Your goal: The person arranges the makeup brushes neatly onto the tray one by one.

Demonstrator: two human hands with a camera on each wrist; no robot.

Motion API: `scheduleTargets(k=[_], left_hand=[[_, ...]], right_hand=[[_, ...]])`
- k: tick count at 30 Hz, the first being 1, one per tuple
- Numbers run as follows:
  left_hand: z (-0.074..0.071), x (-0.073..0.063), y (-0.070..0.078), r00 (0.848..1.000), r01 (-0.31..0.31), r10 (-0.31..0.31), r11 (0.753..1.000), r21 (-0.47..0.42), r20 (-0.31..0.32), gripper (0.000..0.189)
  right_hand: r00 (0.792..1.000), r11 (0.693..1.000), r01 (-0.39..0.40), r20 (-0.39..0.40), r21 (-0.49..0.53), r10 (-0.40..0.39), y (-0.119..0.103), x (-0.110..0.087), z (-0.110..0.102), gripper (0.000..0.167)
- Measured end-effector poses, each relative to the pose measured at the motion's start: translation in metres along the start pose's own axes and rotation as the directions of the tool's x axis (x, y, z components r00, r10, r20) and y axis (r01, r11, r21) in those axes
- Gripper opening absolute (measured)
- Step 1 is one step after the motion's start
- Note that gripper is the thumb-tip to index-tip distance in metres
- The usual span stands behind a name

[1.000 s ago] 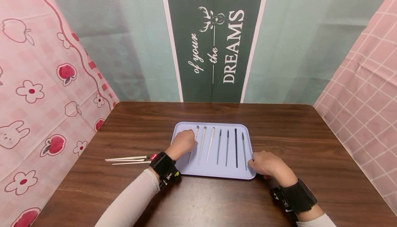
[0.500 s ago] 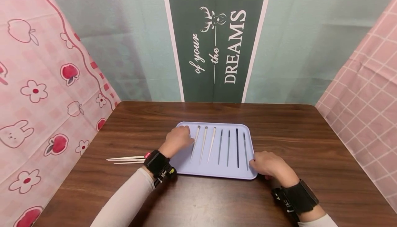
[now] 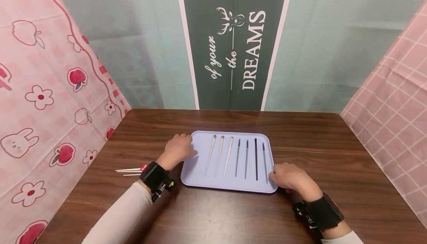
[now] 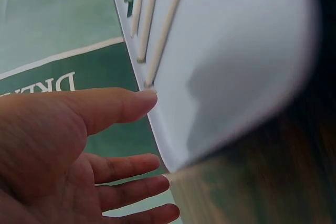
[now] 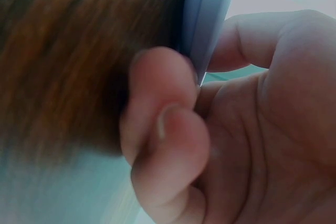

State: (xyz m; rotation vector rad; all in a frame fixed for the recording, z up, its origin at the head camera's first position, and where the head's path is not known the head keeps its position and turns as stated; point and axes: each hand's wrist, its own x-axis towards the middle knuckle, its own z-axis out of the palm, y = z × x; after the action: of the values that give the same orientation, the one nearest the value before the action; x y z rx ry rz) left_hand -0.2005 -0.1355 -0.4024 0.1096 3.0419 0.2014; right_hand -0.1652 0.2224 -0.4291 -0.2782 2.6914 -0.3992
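Note:
A lavender tray [image 3: 197, 179] lies on the table with a row of slim makeup brushes on it. Three have cream handles [image 3: 218, 157]; the several to their right are grey-blue or black, such as the black brush [image 3: 256, 158]. My left hand [image 3: 178, 148] is over the tray's left edge, fingers spread and nothing in its grasp; the left wrist view shows its thumb [image 4: 139, 104] overlapping the tray's rim. My right hand [image 3: 287, 176] holds the tray's lower right edge. In the right wrist view, its thumb and curled fingers [image 5: 163, 77] are on either side of the rim [image 5: 210, 19].
More cream-handled brushes [image 3: 128, 170] lie on the table left of the tray, partly hidden by my left wrist. The brown wooden table [image 3: 307, 132] ends at a green curtain [image 3: 146, 69] behind, with pink cloths [image 3: 63, 125] at both sides.
My left hand has moved left, from the leftmost cream brush to the tray's left edge, and its fingers have spread. The right hand stays on the tray's right edge.

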Motion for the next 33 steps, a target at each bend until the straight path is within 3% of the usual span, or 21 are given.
scheduleTargets(k=[6, 13, 33], left_hand=[[-0.007, -0.007, -0.025, 1.0, 0.009, -0.009, 1.0, -0.001, 0.016, 0.05], [-0.015, -0.017, -0.051, 0.999, 0.011, -0.01, 1.0, -0.011, 0.04, 0.059], [-0.03, -0.038, -0.11, 0.999, 0.008, -0.009, 1.0, 0.007, 0.037, 0.055]], right_hand=[[1.0, 1.0, 0.003, -0.001, 0.01, -0.003, 0.001, 0.0, 0.0, 0.018], [1.0, 1.0, 0.011, -0.007, 0.01, -0.011, 0.001, 0.0, 0.001, 0.018], [1.0, 1.0, -0.003, 0.018, 0.018, 0.003, 0.002, -0.001, -0.002, 0.019]])
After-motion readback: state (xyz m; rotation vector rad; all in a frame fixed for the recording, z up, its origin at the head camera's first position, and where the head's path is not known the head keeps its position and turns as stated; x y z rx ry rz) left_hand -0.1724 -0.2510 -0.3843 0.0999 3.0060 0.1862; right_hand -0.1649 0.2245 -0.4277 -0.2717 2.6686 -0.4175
